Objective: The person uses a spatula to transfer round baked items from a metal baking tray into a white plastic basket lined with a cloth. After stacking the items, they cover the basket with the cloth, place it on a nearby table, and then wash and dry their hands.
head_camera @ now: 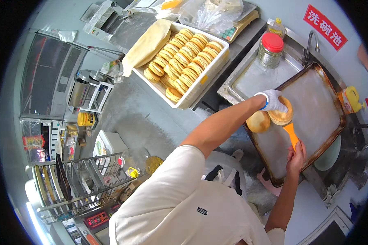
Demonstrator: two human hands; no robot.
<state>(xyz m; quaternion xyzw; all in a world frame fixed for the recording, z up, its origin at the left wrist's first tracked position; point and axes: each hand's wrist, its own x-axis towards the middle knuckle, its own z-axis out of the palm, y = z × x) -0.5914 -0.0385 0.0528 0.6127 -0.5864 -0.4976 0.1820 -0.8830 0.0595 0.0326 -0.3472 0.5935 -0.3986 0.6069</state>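
My left hand (pixel 273 99), in a white knit glove with a blue cuff edge, grips a small stack of round golden flatbreads (pixel 281 118) over a baking tray. Another round flatbread (pixel 258 122) lies beside the stack at the tray's edge. My bare right hand (pixel 296 158) holds an orange scraper (pixel 291 134) by its handle, the wide end at the lower edge of the stack. The metal baking tray (pixel 316 95) has browned rims and is tilted across the sink unit. How the lowest bread meets the tray is partly hidden.
A white plastic crate (pixel 199 87) holds rows of flatbreads (pixel 184 58), partly under a cream cloth (pixel 150 43). A red-lidded jar (pixel 270 50) stands in the steel sink basin (pixel 251 79), near a faucet (pixel 311 46). A yellow bottle (pixel 349 99) stands beyond the tray. A metal rack (pixel 89 180) is left.
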